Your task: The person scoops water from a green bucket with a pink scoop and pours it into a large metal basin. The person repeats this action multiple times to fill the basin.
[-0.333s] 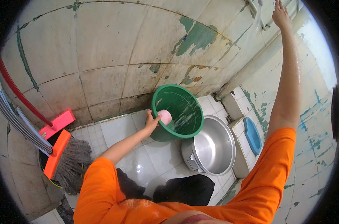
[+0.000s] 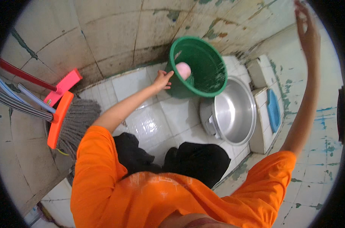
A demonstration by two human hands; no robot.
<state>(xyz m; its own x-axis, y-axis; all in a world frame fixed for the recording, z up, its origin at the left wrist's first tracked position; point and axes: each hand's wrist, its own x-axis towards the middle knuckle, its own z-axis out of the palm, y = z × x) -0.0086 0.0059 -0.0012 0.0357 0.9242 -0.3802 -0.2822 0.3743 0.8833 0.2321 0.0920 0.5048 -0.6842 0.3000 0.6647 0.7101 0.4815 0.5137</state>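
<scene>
A green bucket (image 2: 176, 88) stands by the wall, with a pink round-ended object (image 2: 184, 70) inside, its kind unclear. Splashing or streaks of water show at the bucket's right inner side. My left hand (image 2: 163, 81) is at the bucket's left rim, fingers apart, its upper fingertip at or against the rim. Stretched far up to the upper right is my right arm. The right hand (image 2: 308, 32) shows a gap between its fingers, but the fingertips are smeared and at the picture's edge. Right of the bucket sits a silver metal pot (image 2: 237, 114) with a side handle.
At left lean a grey string mop (image 2: 79, 121) with an orange head and a pink-headed brush (image 2: 64, 85) on a red handle. A blue plastic item (image 2: 273, 110) lies on a tiled ledge (image 2: 259, 131) at right. The tiled floor (image 2: 140, 121) looks wet.
The view has tilted, so the bucket and pot sit higher in the picture. My left hand has loosened from the bucket's rim. My right hand has shifted near the picture's upper right edge.
</scene>
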